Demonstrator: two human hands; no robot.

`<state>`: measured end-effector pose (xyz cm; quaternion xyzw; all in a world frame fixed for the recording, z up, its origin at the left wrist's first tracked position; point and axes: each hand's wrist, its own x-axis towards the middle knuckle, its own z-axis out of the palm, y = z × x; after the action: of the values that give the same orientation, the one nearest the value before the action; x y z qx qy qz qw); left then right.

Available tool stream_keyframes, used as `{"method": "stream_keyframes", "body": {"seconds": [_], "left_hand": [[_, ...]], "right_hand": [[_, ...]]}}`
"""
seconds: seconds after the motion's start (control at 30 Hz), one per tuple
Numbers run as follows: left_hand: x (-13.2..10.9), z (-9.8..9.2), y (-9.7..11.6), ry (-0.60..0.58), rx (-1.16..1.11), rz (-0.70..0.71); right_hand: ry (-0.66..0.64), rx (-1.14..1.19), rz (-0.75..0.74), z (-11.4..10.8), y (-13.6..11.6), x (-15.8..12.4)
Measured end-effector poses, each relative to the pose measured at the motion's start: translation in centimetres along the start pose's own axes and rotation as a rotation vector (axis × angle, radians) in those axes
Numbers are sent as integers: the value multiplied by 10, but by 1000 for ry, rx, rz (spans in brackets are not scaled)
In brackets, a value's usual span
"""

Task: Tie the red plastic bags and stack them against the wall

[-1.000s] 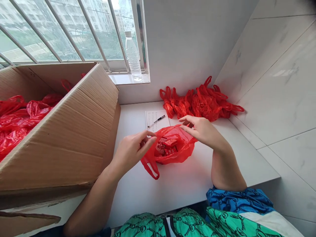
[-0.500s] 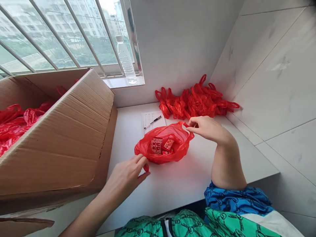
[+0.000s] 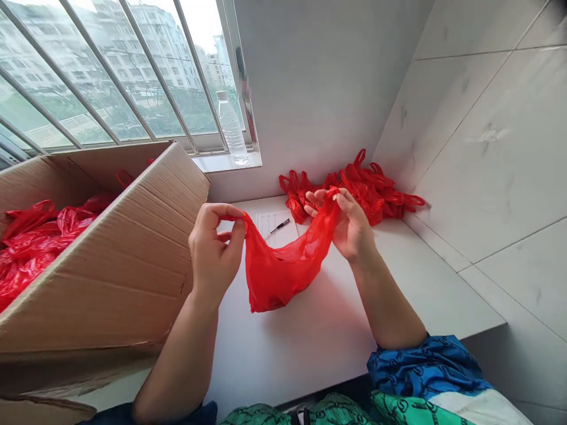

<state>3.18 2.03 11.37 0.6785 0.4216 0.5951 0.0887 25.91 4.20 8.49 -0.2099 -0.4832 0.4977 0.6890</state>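
Note:
A red plastic bag (image 3: 281, 274) hangs between my two hands above the white tabletop (image 3: 301, 348). My left hand (image 3: 217, 242) pinches one of its handles between thumb and fingers. On the other side, my right hand (image 3: 348, 221) grips the opposite handle near the top, some of its fingers spread behind the plastic. The bag sags in the middle with its mouth stretched wide, and its front side hides most of what lies inside. Under and behind the bag are a printed sheet (image 3: 263, 223) and a black pen (image 3: 280, 225).
Several tied red bags (image 3: 372, 192) are heaped at the back by the wall. To the left stands a large cardboard box (image 3: 115, 265) with more red plastic bags (image 3: 48, 236) inside. A clear water bottle (image 3: 233, 133) stands on the sill beside the barred window (image 3: 133, 77).
Both hands have lifted the bag by its handles. My left hand has risen from the bag's near edge. The small red printed packets seen inside before are now hidden.

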Motion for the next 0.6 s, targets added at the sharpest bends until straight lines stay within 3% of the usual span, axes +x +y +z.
{"method": "stream_keyframes", "body": {"seconds": [0.1, 0.23, 0.3, 0.4, 0.53, 0.6], "left_hand": [[3, 15, 2, -63, -107, -36], [-6, 23, 12, -164, -144, -7], [-11, 25, 13, -253, -216, -23], [-17, 26, 4, -338, -325, -52], [-23, 32, -16, -303, -335, -103], [-26, 35, -24, -451, -404, -225]], "right_hand": [[-57, -87, 7, 11, 6, -6], [-333, -466, 28, 21, 4, -16], [-398, -594, -24, 24, 6, -19], [-339, -585, -60, 26, 15, -20], [-237, -356, 133, 23, 27, -16], [-179, -229, 241, 22, 30, -14]]}}
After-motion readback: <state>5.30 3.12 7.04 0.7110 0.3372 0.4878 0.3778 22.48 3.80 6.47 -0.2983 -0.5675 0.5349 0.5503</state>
